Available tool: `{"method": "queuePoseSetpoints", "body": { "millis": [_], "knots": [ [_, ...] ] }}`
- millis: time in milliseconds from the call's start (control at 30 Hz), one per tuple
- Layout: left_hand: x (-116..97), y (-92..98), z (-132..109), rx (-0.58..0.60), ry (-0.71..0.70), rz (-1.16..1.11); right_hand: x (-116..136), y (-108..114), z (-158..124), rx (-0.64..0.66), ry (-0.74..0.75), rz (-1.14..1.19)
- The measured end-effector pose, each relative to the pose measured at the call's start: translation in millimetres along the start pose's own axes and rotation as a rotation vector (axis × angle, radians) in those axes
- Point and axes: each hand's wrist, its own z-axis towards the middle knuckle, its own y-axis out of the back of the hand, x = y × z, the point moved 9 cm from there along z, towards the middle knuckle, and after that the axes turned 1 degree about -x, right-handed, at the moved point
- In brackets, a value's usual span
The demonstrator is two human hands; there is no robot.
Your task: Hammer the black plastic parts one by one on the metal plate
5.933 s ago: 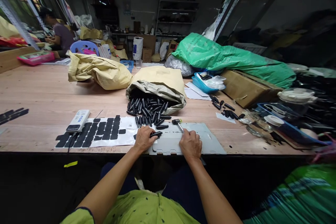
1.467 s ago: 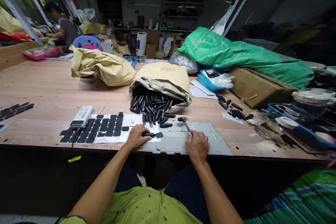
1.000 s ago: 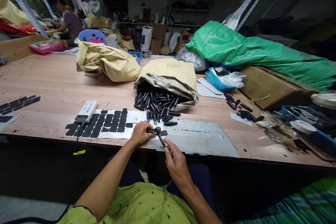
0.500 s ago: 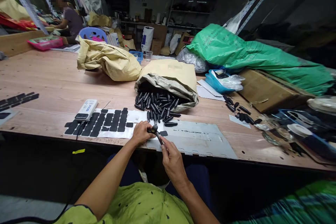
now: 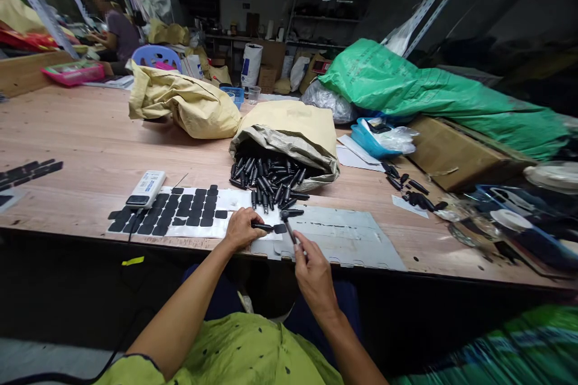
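My left hand [image 5: 244,228] is closed around one end of a slim black tapered tube [image 5: 262,227], which points right, low over the grey sheet [image 5: 343,237]. It resembles the tubes in the pile [image 5: 266,177] spilling from the cream sack [image 5: 295,117] just beyond. In my right hand [image 5: 313,264] is a dark tool with a rounded head [image 5: 288,225], gripped by its thin handle; its exact kind is unclear. The tool's head is up and to the right of the held tube, apart from it. A small black patch [image 5: 280,228] lies near the tube's tip.
Left of my hands, black rounded patches [image 5: 194,207] cover a white sheet, with a white device [image 5: 147,189] and its cable on it. A second cream sack [image 5: 185,102], a blue tray [image 5: 377,138], a cardboard box [image 5: 456,156] and a green sack [image 5: 442,93] stand farther off. A co-worker [image 5: 120,36] sits back left.
My right hand has moved right with the tool, whose head has left the held tube's end. The tube in my left hand now shows more fully, pointing right.
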Motion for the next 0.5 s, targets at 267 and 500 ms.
{"method": "queuePoseSetpoints", "body": {
  "millis": [267,500],
  "knots": [
    [-4.8,-0.7,-1.8,0.018,-0.045,0.039,-64.5,51.3,40.8,-0.156,-0.161,-0.629],
    [-5.9,1.5,-0.3,0.033,-0.073,0.059,-64.2,45.4,42.9,-0.213,-0.162,-0.821]
  ]
}}
